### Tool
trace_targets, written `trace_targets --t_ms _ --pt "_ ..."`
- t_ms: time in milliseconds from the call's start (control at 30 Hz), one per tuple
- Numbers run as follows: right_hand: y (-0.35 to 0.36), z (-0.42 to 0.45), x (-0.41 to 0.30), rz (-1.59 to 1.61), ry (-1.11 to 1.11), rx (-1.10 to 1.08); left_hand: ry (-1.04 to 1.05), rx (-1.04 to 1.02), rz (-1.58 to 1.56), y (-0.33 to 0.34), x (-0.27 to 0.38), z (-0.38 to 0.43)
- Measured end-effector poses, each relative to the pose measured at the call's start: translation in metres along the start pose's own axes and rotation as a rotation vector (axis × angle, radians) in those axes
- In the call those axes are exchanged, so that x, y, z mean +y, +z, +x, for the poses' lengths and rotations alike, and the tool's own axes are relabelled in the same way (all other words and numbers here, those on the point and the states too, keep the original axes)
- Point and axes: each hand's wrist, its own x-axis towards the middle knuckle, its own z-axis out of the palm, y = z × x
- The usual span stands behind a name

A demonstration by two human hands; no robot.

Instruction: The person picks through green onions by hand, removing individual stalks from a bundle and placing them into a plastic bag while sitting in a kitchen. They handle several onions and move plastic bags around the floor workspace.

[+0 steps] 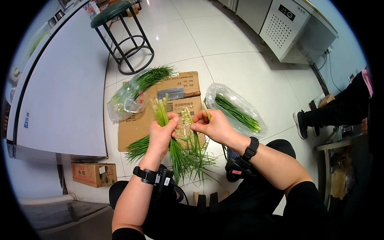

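My left hand (161, 133) is closed around a bunch of garlic chives (161, 113), pale stem ends up and green leaves hanging below. Just right of it, my right hand (218, 125) pinches a few chive stalks (206, 111) between thumb and fingers. Beneath both hands, flattened cardboard (132, 135) lies on the floor, strewn with pale trimmings (185, 120). A cleaver (171, 93) with a wooden handle rests on it beyond my hands. More chives (139, 144) lie at its near left. Clear plastic bags with chives are at the far left (126, 100) and at right (211, 96).
A green-topped stool (111, 13) stands beyond the cardboard. A large white appliance (69, 78) borders the left, with a carton (93, 174) by its base. A steel refrigerated counter (280, 33) is at far right. Another person's leg and shoe (301, 124) show at right.
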Motion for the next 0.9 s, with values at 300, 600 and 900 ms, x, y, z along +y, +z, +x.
trace_targets --t_ms 300,600,900 --pt "0.003 -0.008 -0.017 -0.25 -0.099 0.016 0.004 -0.171 0.061 0.017 0.011 -0.011" --pt "0.01 -0.012 -0.019 -0.309 -0.076 0.014 0.067 0.01 0.04 0.013 0.007 -0.006" --pt "0.007 -0.007 -0.017 -0.235 -0.076 0.009 0.118 0.122 0.041 0.005 0.009 -0.002"
